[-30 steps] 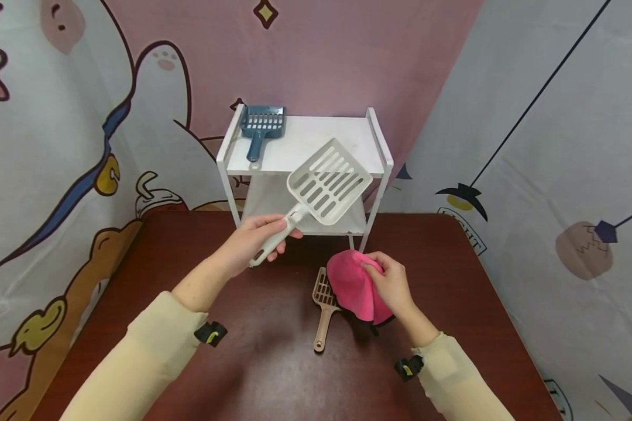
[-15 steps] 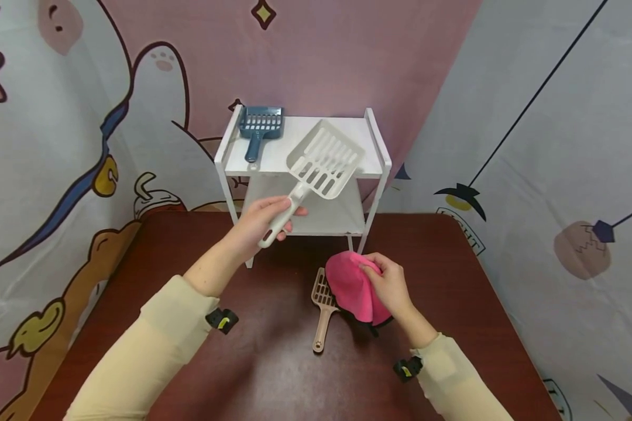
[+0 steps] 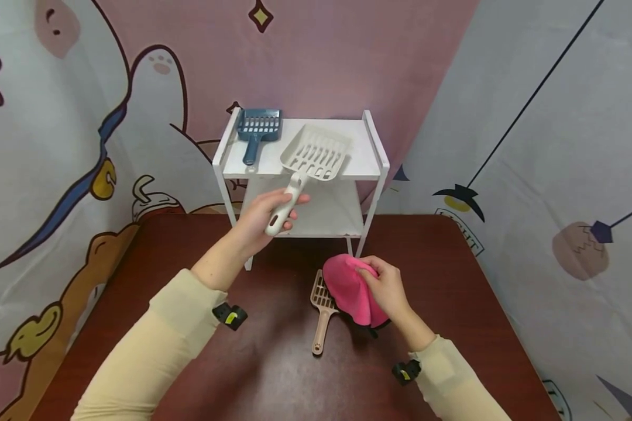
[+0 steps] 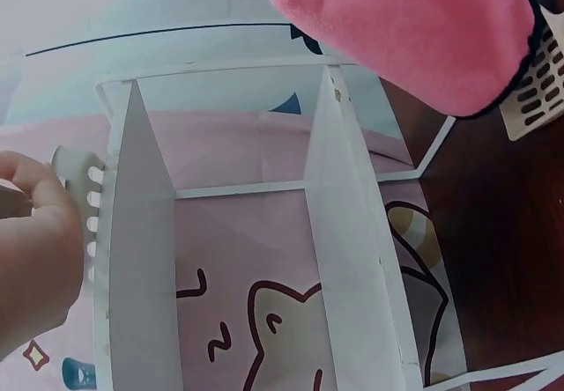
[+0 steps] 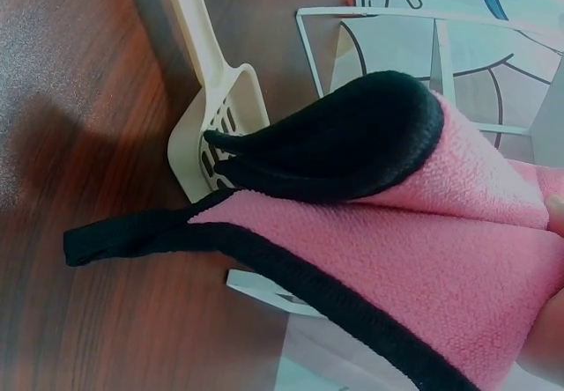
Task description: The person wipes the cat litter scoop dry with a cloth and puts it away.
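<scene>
My left hand (image 3: 263,219) grips the handle of a white slotted litter scoop (image 3: 316,153), whose head is over the front of the white shelf's (image 3: 358,166) top board. Whether the head touches the board I cannot tell. A blue litter scoop (image 3: 260,127) lies on the left of that board. My right hand (image 3: 388,287) pinches a pink cloth (image 3: 347,286) with black edging and a black loop (image 5: 115,239), held above the table. Partly behind the cloth, a beige litter scoop (image 3: 323,310) lies on the table, its handle towards me.
The two-tier shelf stands at the back of the dark brown table (image 3: 274,362). A printed cloth backdrop (image 3: 316,52) hangs close behind it and on both sides.
My left hand has moved forward and up with the white scoop, whose head has tipped flatter over the shelf's top board. The right hand and pink cloth have hardly moved.
</scene>
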`<state>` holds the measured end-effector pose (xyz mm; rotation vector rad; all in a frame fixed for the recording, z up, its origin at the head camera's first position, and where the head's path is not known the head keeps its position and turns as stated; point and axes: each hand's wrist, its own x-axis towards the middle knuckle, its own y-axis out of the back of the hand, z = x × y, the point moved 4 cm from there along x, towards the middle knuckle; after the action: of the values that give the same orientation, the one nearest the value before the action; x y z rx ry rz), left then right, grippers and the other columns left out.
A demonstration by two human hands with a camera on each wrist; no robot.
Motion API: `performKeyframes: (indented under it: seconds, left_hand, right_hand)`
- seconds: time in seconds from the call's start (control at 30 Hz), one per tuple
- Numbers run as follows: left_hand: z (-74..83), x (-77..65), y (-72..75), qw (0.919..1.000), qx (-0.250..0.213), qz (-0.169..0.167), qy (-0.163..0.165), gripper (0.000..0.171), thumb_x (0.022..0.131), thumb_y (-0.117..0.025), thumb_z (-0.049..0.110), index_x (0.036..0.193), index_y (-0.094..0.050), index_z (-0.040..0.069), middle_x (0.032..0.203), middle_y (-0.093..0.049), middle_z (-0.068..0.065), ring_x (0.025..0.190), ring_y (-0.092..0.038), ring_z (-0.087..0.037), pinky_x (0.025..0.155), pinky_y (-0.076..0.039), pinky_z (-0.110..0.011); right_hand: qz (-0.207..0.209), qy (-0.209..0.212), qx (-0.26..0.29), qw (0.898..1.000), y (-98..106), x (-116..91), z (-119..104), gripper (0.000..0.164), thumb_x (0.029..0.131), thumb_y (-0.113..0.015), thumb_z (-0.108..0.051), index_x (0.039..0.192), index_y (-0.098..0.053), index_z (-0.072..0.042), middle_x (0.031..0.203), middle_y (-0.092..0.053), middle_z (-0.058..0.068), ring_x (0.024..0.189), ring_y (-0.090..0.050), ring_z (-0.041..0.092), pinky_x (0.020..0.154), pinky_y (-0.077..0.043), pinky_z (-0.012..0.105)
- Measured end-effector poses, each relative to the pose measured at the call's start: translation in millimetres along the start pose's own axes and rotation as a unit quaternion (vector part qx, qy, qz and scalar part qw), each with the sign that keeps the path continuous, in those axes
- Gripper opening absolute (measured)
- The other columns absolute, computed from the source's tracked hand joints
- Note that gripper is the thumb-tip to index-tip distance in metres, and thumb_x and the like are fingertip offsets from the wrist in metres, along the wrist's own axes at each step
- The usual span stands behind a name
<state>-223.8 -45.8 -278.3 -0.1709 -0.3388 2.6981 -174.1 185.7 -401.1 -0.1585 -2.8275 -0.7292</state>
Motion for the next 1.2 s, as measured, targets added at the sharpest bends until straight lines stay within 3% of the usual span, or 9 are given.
performKeyframes:
  seconds: [0.37,0.5,0.63,0.8,0.9,1.2]
  left_hand:
    - [8.3,13.0,-6.4,0.9978,-0.060,0.028,0.009,0.046,0.102,-0.030,0.019,0.145,-0.025,0.004,0.097,-0.056,0.005,0.062,-0.049,-0.003,0.054,-0.041,-0.012]
    - [11.0,13.1,-3.9,0.9982,-0.046,0.031,0.024,0.048,0.102,-0.029,0.026,0.143,-0.025,0.002,0.095,-0.057,0.005,0.065,-0.052,-0.003,0.058,-0.044,-0.015]
    - [10.0,4.4,3.5,0.9987,-0.010,0.029,0.041,0.048,0.101,-0.029,0.031,0.141,-0.027,0.004,0.094,-0.058,0.006,0.071,-0.052,-0.005,0.064,-0.045,-0.020]
    - [6.9,-8.7,8.5,0.9987,0.024,0.006,0.044,0.039,0.099,-0.035,0.022,0.132,-0.036,0.000,0.088,-0.062,0.011,0.071,-0.050,-0.005,0.063,-0.044,-0.020]
    - [7.5,-12.9,7.3,0.9992,0.018,-0.008,0.034,0.032,0.097,-0.039,0.015,0.125,-0.042,0.000,0.087,-0.063,0.012,0.069,-0.050,-0.005,0.061,-0.043,-0.017]
    - [12.5,-0.5,-0.3,0.9991,0.034,0.001,0.026,0.035,0.099,-0.043,0.018,0.129,-0.041,0.000,0.091,-0.061,0.010,0.065,-0.048,-0.003,0.058,-0.040,-0.016]
  right_hand:
    - [0.000,0.003,0.009,1.000,-3.9,-1.7,4.2,0.009,0.086,-0.066,-0.008,0.092,-0.069,-0.002,0.081,-0.069,0.015,0.062,-0.054,0.001,0.056,-0.046,0.015]
    - [-0.002,0.012,0.014,1.000,-4.6,-2.1,4.7,0.008,0.085,-0.067,-0.007,0.091,-0.069,-0.002,0.081,-0.069,0.014,0.063,-0.055,0.001,0.057,-0.047,0.016]
    - [-0.003,0.024,0.010,1.000,-3.9,-2.9,4.1,0.008,0.085,-0.067,-0.008,0.091,-0.070,-0.003,0.081,-0.069,0.013,0.061,-0.054,0.002,0.056,-0.047,0.016]
    - [0.007,0.035,0.005,0.999,-3.1,-3.4,3.9,0.007,0.084,-0.068,-0.008,0.090,-0.070,-0.005,0.079,-0.069,0.010,0.061,-0.053,0.002,0.055,-0.046,0.016]
    - [0.011,0.037,0.000,0.999,-4.3,-3.8,4.5,0.007,0.084,-0.068,-0.008,0.089,-0.070,-0.004,0.078,-0.069,0.011,0.061,-0.053,0.001,0.056,-0.045,0.015]
    - [0.012,0.030,0.004,0.999,-6.8,-4.4,3.7,0.007,0.083,-0.069,-0.006,0.090,-0.070,-0.003,0.079,-0.069,0.013,0.061,-0.052,0.000,0.056,-0.045,0.014]
